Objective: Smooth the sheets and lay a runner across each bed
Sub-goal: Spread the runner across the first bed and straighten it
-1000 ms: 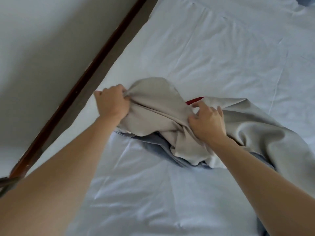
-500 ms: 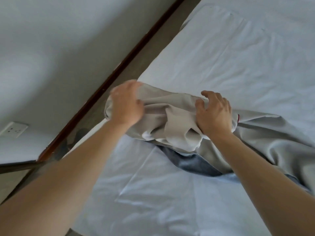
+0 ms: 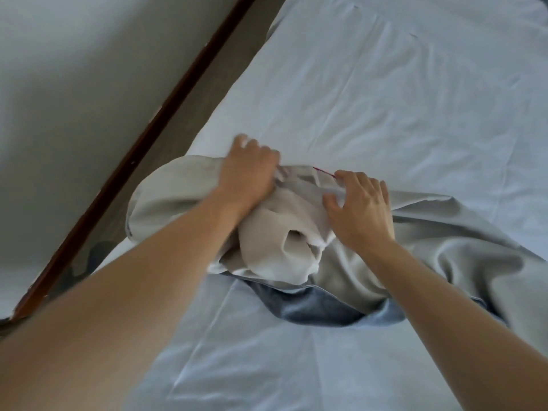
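Runner (image 3: 444, 232) bunched on sheet (image 3: 385, 84); left hand (image 3: 249, 170) grips it; right hand (image 3: 361, 209) presses it

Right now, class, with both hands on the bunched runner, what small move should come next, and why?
Probably draw the left hand on toward the bed's wall-side edge, spreading the runner. It lies bunched on the sheet, one end already draping over that edge, while the right hand rests spread on it.

Hidden and cut-off parts, as I see them

My left hand (image 3: 247, 170) is motion-blurred, its fingertips buried in the runner (image 3: 296, 247); the runner's far end runs off the right edge, and my forearms cover its middle.
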